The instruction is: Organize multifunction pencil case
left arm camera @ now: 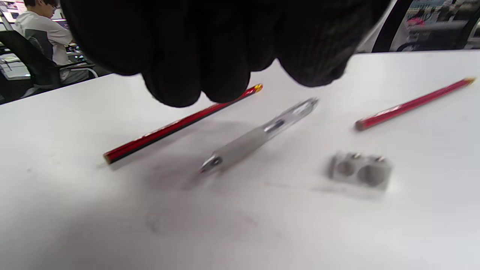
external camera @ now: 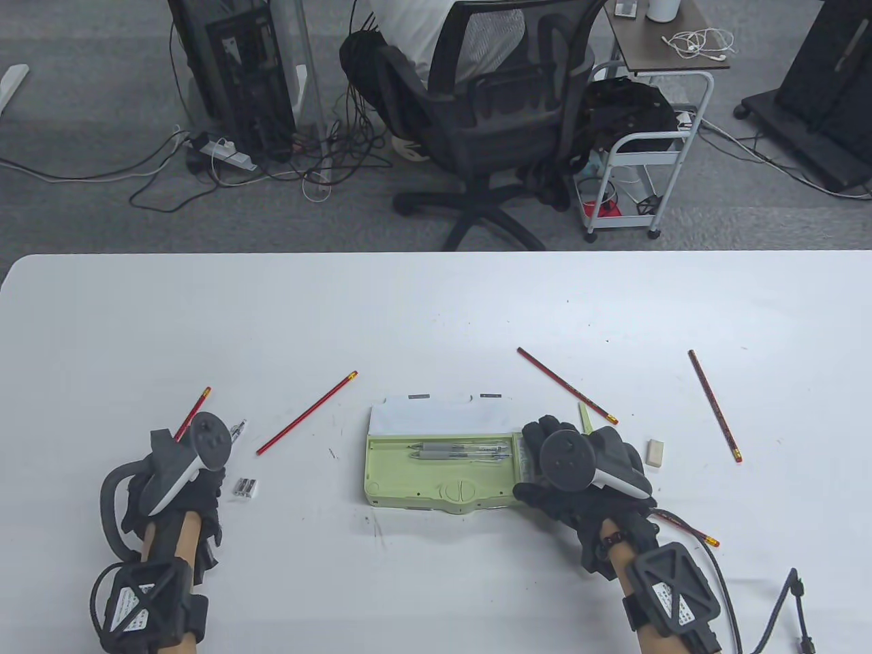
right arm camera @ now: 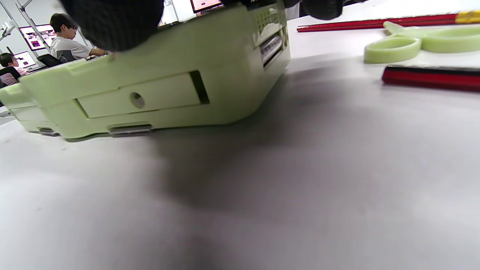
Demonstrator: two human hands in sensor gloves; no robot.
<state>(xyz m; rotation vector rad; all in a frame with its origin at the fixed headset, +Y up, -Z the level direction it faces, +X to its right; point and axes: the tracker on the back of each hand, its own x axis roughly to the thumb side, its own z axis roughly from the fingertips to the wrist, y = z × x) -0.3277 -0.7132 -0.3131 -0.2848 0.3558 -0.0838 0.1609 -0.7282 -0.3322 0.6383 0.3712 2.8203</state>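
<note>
1. I'm keeping my right hand (external camera: 579, 470) at the right end of the pencil case (external camera: 439, 470); fingers look wrapped over that end w/ thumb at the near corner, bracing it. The right wrist view is showing glove against the case's top edge, so I'm calling it a hold.
2. My left hand (external camera: 174, 487) is hovering low over the table (external camera: 436, 306), well left of the case. Left wrist view: fingertips (left arm camera: 195, 86) are hanging just above a clear pen (left arm camera: 258, 137), touching nothing that I can see. Fingers are curled, but open vs closed I can't tell.
3. The case is sitting open at center-front, lid folded back, w/ two gray pens (external camera: 460, 452) already lying in the tray.
4. Near the left hand: a red pencil (left arm camera: 180, 125) beside the pen, a metal sharpener (left arm camera: 360, 172), and a 2nd red pencil (external camera: 306, 413) toward the case.
5. Near the right hand: green scissors (right arm camera: 420, 41), an eraser (external camera: 654, 452), two more red pencils (external camera: 565, 385) beyond, plus one partly under my wrist.
6. Step, as I'm reading it: mid-fill, steadying the case while going for the 3rd pen.
7. Next move is needing a clean pinch on the pen's barrel, then a carry rightward into the tray alongside the other two, keeping the case braced.
</note>
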